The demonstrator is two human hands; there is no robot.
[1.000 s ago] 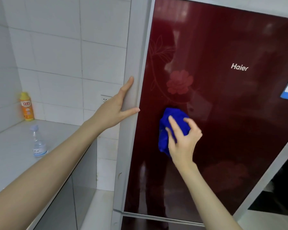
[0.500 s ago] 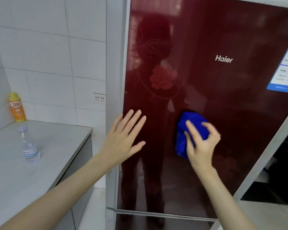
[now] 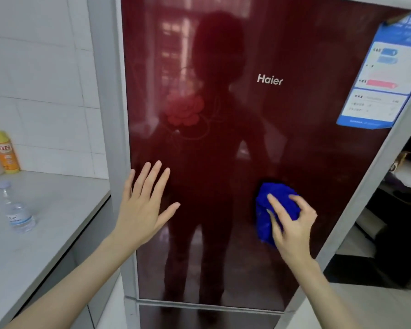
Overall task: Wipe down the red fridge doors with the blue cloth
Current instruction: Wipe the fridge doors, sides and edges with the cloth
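The glossy dark red upper fridge door (image 3: 235, 150) fills the middle of the view, with a rose print and a silver brand name on it. My right hand (image 3: 292, 224) presses a bunched blue cloth (image 3: 273, 205) against the door's lower right area. My left hand (image 3: 145, 207) lies flat with fingers spread on the door's lower left, near the grey frame edge. Below a grey seam, the top strip of the lower red door (image 3: 199, 317) shows.
A blue and white energy label (image 3: 384, 74) is stuck at the door's upper right. Left of the fridge, a grey countertop (image 3: 45, 222) carries a clear plastic water bottle (image 3: 17, 210) and an orange bottle with a yellow cap (image 3: 6, 153) by the white tiled wall.
My right hand has slid the blue cloth rightward across the door. My left hand let go of the fridge's left frame edge and now rests flat on the red door.
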